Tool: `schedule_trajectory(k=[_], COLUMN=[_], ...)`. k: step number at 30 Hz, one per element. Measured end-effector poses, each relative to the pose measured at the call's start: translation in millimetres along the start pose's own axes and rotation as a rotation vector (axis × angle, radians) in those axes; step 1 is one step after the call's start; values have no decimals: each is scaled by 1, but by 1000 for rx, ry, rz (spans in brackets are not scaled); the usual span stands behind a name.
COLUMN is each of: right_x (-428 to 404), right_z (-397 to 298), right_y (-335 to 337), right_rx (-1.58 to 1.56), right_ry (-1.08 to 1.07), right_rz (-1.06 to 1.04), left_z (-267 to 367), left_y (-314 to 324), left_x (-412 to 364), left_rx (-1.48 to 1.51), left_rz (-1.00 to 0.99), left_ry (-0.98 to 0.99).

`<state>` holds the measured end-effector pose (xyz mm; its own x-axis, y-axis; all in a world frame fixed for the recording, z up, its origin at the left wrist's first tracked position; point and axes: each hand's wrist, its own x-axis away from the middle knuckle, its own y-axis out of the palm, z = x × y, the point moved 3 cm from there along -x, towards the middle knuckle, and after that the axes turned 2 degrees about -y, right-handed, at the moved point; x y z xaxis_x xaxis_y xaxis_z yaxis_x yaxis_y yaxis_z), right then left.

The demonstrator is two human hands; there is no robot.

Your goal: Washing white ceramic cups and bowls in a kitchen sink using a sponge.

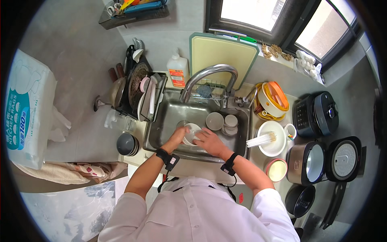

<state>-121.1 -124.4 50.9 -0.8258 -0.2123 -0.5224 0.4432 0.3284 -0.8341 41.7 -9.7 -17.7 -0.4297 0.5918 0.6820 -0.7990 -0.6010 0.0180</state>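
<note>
A small white bowl [190, 139] is tilted between my hands, above the front half of the stainless steel sink [172, 110]. My left hand [177, 138] grips its left rim. My right hand [210, 141] has its fingers against the bowl's right side and inner edge; whether a cloth is under them is too small to tell. Behind the bowl, partly covered by it, a clear round dish [182, 123] lies in the sink. To the right stand a larger white bowl [215, 121] and some small stacked cups [231, 121].
A chrome faucet [211, 69] arches over the sink. At left are a dish rack [160, 99], a spray bottle [116, 119] and stacked grey bowls [126, 144]. The right counter holds a white plate [279, 146] with cotton swabs or sticks [261, 139], colanders [272, 104] and an open rice cooker [297, 163].
</note>
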Motion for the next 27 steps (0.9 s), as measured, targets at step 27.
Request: schedule_trajectory(k=[27], right_x=[-13], right_z=[-8], right_y=[8], right_rx=[-120], right_ry=[240], right_rz=[12], left_z=[5], left_y=[6], left_x=[-8], left_rx=[-263], left_rz=[317], left_ry=[361])
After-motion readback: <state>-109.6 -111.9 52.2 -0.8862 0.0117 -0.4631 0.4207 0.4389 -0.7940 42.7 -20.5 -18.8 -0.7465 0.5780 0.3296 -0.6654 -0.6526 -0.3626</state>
